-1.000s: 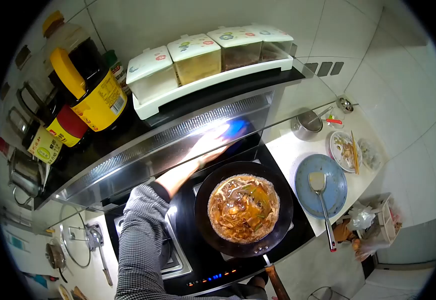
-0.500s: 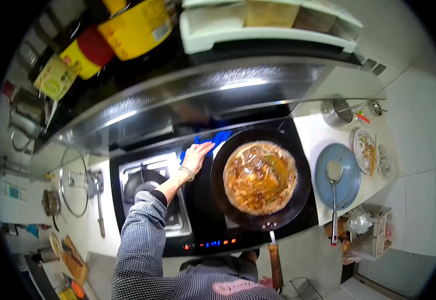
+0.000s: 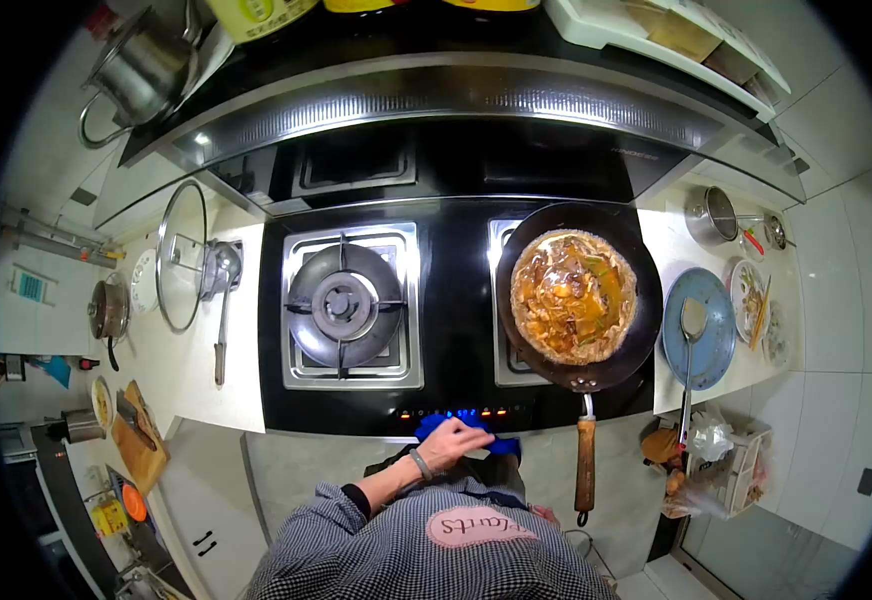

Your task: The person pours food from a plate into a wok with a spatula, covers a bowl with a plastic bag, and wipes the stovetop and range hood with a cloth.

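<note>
A black glass hob carries a bare gas burner and a wok of stew. The white counter beside it holds a glass lid and ladle; the right counter bears a blue plate and steel pot.

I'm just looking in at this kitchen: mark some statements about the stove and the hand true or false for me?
1. The hand presses a blue cloth at the stove's front edge. True.
2. The wok sits on the left burner. False: it is on the right one; the left burner is bare.
3. A spatula lies on the blue plate. True.
4. The wok is empty. False: it holds food in brown sauce.
5. A glass lid lies left of the stove. True.
</note>
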